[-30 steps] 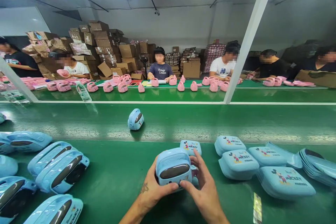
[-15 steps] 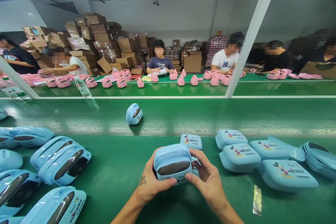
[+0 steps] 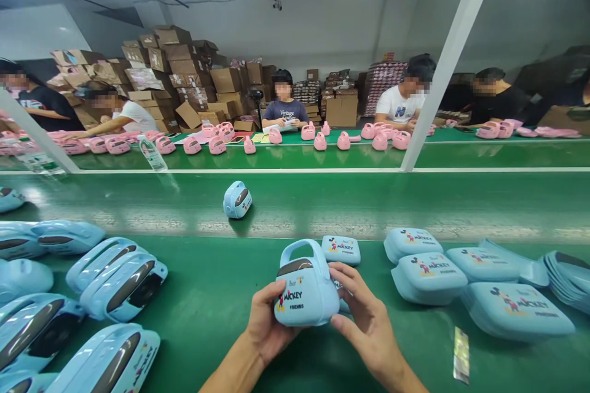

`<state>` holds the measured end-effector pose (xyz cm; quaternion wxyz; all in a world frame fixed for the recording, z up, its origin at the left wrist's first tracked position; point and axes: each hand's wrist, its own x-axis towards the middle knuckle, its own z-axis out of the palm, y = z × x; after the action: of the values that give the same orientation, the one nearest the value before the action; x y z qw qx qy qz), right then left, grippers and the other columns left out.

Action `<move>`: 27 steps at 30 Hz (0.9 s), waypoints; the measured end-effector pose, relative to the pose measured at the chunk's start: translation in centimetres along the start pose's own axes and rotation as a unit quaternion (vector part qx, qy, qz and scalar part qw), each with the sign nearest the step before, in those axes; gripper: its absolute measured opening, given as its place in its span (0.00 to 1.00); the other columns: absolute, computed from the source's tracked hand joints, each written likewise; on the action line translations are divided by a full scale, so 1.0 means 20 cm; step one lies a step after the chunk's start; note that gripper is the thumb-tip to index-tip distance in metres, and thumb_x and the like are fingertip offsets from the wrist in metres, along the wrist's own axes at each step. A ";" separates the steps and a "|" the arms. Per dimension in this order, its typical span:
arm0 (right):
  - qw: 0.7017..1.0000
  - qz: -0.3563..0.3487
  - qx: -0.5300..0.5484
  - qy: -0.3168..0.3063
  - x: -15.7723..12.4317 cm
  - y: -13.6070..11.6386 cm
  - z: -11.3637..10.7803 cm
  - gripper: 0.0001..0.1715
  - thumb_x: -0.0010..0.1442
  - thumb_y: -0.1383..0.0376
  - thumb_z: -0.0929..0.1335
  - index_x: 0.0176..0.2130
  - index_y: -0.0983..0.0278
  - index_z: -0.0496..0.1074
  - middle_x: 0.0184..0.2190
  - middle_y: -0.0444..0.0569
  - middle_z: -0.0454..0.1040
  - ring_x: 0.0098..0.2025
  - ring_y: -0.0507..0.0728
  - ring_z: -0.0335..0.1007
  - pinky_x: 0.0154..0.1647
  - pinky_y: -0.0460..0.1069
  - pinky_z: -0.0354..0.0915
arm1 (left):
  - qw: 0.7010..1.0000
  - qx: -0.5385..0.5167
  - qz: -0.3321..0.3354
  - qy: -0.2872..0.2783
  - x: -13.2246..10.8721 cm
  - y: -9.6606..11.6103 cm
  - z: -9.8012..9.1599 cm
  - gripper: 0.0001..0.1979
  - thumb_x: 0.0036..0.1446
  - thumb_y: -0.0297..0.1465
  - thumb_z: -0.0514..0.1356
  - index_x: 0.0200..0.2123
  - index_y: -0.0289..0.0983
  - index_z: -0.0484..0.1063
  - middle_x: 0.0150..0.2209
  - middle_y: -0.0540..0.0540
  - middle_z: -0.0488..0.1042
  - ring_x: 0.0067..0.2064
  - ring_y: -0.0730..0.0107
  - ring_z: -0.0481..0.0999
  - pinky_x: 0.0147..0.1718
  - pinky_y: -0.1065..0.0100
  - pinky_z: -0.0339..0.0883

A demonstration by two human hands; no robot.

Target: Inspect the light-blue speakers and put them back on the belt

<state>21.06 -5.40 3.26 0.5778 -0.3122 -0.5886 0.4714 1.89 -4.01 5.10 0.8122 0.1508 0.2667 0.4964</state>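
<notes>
A light blue plastic case with a carrying handle (image 3: 306, 301) is held up in front of me, its Mickey print facing me and a dark glossy window above the print. My left hand (image 3: 271, 319) grips its left side and underside, thumb on the front. At the right side, my right hand (image 3: 364, 319) has its fingertips and thumb against the case's edge. Part of another light blue printed piece shows between the right fingers, and I cannot tell whether it is held. A blue printed panel (image 3: 341, 250) lies on the green table just behind.
More blue handled cases (image 3: 122, 279) crowd the left. Stacks of blue printed panels (image 3: 428, 276) stand right, near a small foil strip (image 3: 461, 356). One case (image 3: 237, 200) sits on the green belt (image 3: 322, 196). Beyond a white frame post (image 3: 452, 61), several people work with pink cases (image 3: 217, 145).
The case has turned in my hands: its handled top faced me before, and now the printed front does, with the handle upright. My left thumb has moved up along the front.
</notes>
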 end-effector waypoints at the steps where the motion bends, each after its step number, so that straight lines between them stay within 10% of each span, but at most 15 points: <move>1: 1.000 -0.004 -0.006 0.005 0.00 0.00 0.00 0.27 0.60 0.54 0.73 0.58 0.52 0.73 0.63 0.54 0.65 0.63 0.67 0.62 0.52 0.53 0.70 | 1.000 -0.015 -0.022 0.001 0.00 -0.01 0.00 0.26 0.52 0.37 0.68 0.52 0.30 0.74 0.44 0.33 0.83 0.45 0.42 0.82 0.39 0.53 0.76; 17: 1.000 -0.003 -0.011 0.014 -0.01 0.02 0.00 0.26 0.60 0.55 0.74 0.57 0.50 0.74 0.62 0.52 0.65 0.62 0.65 0.63 0.55 0.53 0.68 | 0.994 -0.056 -0.084 0.029 -0.01 -0.01 0.05 0.24 0.47 0.36 0.69 0.47 0.31 0.75 0.45 0.31 0.82 0.43 0.43 0.83 0.40 0.47 0.77; 27: 0.996 0.042 0.076 -0.029 0.01 0.01 0.00 0.30 0.64 0.53 0.71 0.63 0.50 0.66 0.65 0.52 0.65 0.60 0.66 0.67 0.58 0.57 0.67 | 0.981 0.117 0.143 0.063 -0.04 0.02 0.10 0.35 0.41 0.30 0.73 0.55 0.41 0.68 0.45 0.41 0.83 0.48 0.46 0.80 0.44 0.56 0.75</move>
<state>21.01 -5.04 3.16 0.5626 -0.2784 -0.5539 0.5470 2.41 -4.43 7.13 0.6914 0.2493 0.3496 0.5811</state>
